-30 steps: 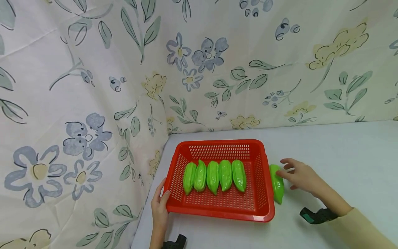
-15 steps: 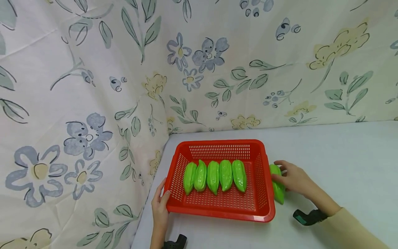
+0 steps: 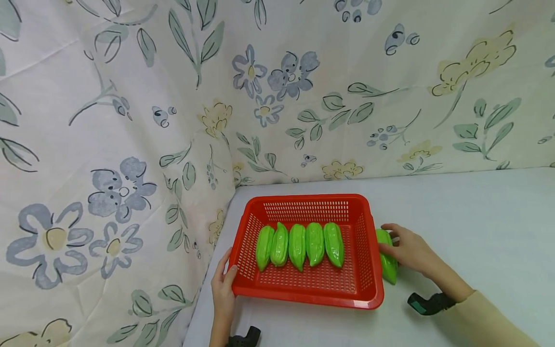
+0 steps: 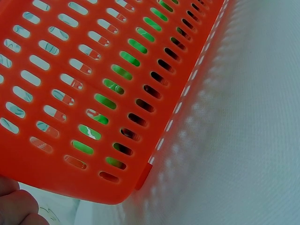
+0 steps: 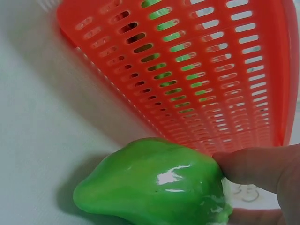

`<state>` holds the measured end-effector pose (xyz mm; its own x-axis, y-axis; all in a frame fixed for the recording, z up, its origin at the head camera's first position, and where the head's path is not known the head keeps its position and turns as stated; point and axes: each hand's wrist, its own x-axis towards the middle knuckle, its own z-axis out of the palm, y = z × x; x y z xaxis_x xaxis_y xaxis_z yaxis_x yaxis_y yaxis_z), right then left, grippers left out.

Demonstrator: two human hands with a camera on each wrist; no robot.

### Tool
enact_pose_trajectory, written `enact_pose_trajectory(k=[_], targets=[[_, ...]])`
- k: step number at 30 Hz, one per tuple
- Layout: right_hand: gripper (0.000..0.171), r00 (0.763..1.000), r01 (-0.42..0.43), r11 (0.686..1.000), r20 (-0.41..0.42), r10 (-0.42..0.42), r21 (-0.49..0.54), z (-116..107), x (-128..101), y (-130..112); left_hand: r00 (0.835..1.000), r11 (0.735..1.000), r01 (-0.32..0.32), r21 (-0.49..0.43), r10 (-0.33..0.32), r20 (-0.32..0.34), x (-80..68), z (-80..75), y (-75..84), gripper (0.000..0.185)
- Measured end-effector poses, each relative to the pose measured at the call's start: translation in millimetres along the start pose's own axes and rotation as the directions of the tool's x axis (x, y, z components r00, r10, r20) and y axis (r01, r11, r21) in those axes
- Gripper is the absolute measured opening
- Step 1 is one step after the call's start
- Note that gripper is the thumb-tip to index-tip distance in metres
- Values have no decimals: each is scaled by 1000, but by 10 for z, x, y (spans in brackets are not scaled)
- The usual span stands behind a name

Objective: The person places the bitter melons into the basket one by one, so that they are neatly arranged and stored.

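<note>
— How far along did the filling of the red basket (image 3: pixel 368 270) look?

— Mostly done, I judged. Five green toy gourds (image 3: pixel 297 246) lay side by side in a row across its floor, long axes running near to far. A sixth green gourd (image 3: pixel 387 264) was the one left: it lay on the tabletop (image 3: pixel 468 226) just outside the basket's right wall, touching or nearly touching it.

— And the hands?

— The right hand (image 3: pixel 409 249) had its grip closed on that sixth gourd, fingers over the far end and the thumb pressed against its side, as the right wrist view showed with the thumb (image 5: pixel 255 166) on the glossy green skin (image 5: pixel 154 187). It had not been lifted; it sat on the surface. The left hand (image 3: pixel 223 284) held the basket's near left corner, thumb over the rim, steadying it. From the left wrist view only a bit of finger (image 4: pixel 16 204) showed below the slotted wall (image 4: pixel 93 93), so the finger curl there was hard to judge.

— What was left, then?

— That one gourd; there was free floor at the right of the row.

— The surroundings?

— A pale grey-white tabletop, set into a corner hung with cream cloth (image 3: pixel 130 120) printed with blue and yellow flowers and green leaves.
</note>
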<state>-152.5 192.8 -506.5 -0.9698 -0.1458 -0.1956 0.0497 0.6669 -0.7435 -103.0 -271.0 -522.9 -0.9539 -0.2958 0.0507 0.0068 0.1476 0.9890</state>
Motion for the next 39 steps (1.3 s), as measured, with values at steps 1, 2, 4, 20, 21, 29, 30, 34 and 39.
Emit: enact_pose_trajectory(k=[1,2,4,20,21,29,30,34,39], targets=[[69,1000,-5,1000,6,4,6,-4,-2,4,1000,1000,-1,-3,1,0,1,0,-3,49],[69,1000,-12,1000,11,12,15,-11,-6,8,1000,1000,-1,-3,1,1,2,0,-4,49],[71,1000,-24,999,21,24,34,-36,-20,10,1000,1000,-1,-3,1,2,4,-1,-7,49],[77,999,-2,995,-38,6,96,-463,-151,-90,1000,1000,-4,0,4,-4,-19,-1,5,50],[77,999,0,996,-43,4,94,-494,-156,-105,1000,1000,-4,-1,4,-4,-19,0,4,50],[75,997,22,993,-70,-14,114,-683,-212,-250,1000,1000,-18,-15,18,-2,2,-6,-5,50],[75,997,27,993,-73,-18,116,-699,-219,-261,1000,1000,-18,-17,18,-2,3,-5,-5,50],[76,996,35,993,-82,-25,117,-752,-242,-315,1000,999,-28,-21,29,6,1,-2,1,50],[76,996,39,991,-84,-29,124,-780,-246,-361,999,999,-30,-25,30,12,0,-3,9,49]])
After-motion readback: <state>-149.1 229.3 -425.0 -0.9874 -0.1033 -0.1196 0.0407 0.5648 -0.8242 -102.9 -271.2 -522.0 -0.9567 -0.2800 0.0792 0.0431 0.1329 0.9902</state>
